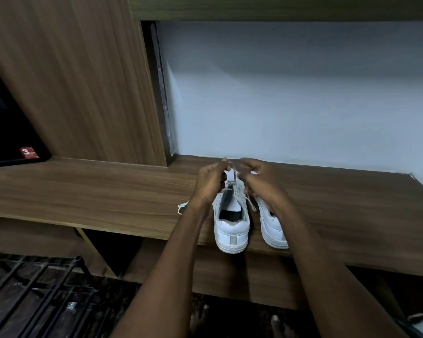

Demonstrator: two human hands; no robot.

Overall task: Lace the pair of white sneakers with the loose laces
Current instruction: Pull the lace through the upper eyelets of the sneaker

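Note:
Two white sneakers stand heel-first toward me on a wooden shelf (pixel 108 191). The left sneaker (pixel 231 228) has its lace (pixel 233 172) drawn up over its front. My left hand (pixel 210 181) pinches this lace near the top. My right hand (pixel 259 181) is curled over the same shoe's front and seems to grip the lace's other part; a lace end (pixel 252 203) hangs below it. The right sneaker (pixel 272 228) is partly hidden by my right forearm. Another loose lace (pixel 183 207) lies on the shelf left of my left wrist.
A pale wall (pixel 303 93) rises behind the shelf, and a wooden panel (pixel 83 81) stands to the left. A black appliance with a red sticker (pixel 29 152) sits at far left. A black metal rack (pixel 34 289) is on the floor at lower left. My toes (pixel 276 323) show below.

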